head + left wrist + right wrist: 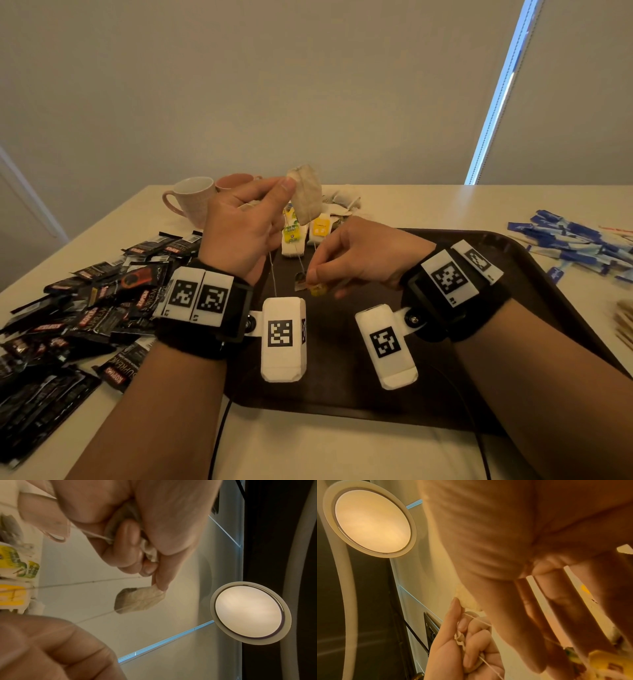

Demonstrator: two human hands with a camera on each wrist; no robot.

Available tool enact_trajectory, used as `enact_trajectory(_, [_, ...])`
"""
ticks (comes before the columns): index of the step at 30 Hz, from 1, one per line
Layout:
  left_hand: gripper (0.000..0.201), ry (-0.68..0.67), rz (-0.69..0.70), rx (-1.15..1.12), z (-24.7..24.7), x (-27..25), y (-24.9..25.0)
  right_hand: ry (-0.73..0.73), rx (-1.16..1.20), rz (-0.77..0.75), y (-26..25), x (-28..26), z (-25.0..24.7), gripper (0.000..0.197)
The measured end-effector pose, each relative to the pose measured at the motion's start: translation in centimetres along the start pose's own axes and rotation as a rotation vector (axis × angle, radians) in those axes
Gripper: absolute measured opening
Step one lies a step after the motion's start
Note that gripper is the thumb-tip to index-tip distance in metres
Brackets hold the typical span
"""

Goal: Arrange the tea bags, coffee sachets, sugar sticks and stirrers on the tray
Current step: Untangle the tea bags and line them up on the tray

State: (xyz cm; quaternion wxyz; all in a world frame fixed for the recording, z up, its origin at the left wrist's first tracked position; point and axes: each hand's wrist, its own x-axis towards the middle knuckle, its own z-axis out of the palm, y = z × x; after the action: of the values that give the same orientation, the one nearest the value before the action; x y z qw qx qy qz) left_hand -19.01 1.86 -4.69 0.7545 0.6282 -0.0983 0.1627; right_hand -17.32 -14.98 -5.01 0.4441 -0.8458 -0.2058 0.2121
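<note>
My left hand (287,185) is raised above the tray's far left and pinches a beige tea bag (305,198) by its top corner between thumb and forefinger. In the left wrist view the tea bag (139,601) hangs from those fingertips (161,584), and a second crumpled bag (149,550) sits in the curled fingers. Thin strings run down to my right hand (313,279), which pinches a yellow tag (318,290) low over the dark brown tray (445,377). Two tea bags with yellow tags (291,236) (320,228) lie on the tray's far left corner.
Black coffee sachets (85,308) are heaped on the table to the left. Blue sugar sticks (575,243) and wooden stirrers (623,322) lie to the right. More tea bags (342,202) are piled behind the tray, beside two pink mugs (191,202) (236,181).
</note>
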Motion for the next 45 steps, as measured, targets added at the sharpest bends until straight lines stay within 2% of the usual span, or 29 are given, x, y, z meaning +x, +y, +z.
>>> enact_trajectory(7, [0.01, -0.007, -0.017, -0.024, -0.1, 0.1, 0.0, -0.087, -0.017, 0.042, 0.1, 0.1, -0.1, 0.007])
enact_trajectory(11, [0.012, 0.01, -0.023, -0.038, 0.1, 0.0, 0.1, -0.125, 0.044, 0.062, 0.2, 0.0, -0.3, 0.014])
enact_trajectory(18, [0.016, 0.011, -0.038, -0.075, 0.1, 0.0, 0.2, -0.113, 0.094, 0.036, 0.2, -0.2, -0.3, 0.02])
enact_trajectory(22, [0.015, 0.003, -0.047, -0.109, 0.2, -0.2, 0.4, -0.047, 0.2, 0.043, 0.1, -0.3, -0.6, 0.03])
enact_trajectory(25, [0.009, -0.036, -0.059, -0.136, 0.2, -0.3, 0.5, 0.021, 0.196, 0.053, 0.0, -0.4, -0.9, 0.021])
enact_trajectory(33, [0.015, -0.132, -0.091, -0.126, 0.1, -0.5, 0.8, 0.22, 0.195, 0.041, 0.2, -0.2, -1.7, 0.003])
enact_trajectory(37, [0.015, -0.164, -0.108, -0.117, 0.1, -0.6, 0.7, 0.296, 0.194, 0.054, 0.3, -0.2, -2.1, 0.005])
enact_trajectory(42, [0.019, -0.238, -0.14, -0.079, 0.0, -0.7, 0.6, 0.528, -0.044, -0.036, 0.6, 0.0, -2.3, 0.017])
enact_trajectory(45, [0.023, -0.258, -0.165, -0.061, 0.1, -0.8, 0.6, 0.515, 0.051, -0.042, 0.6, -0.1, -2.5, 0.017])
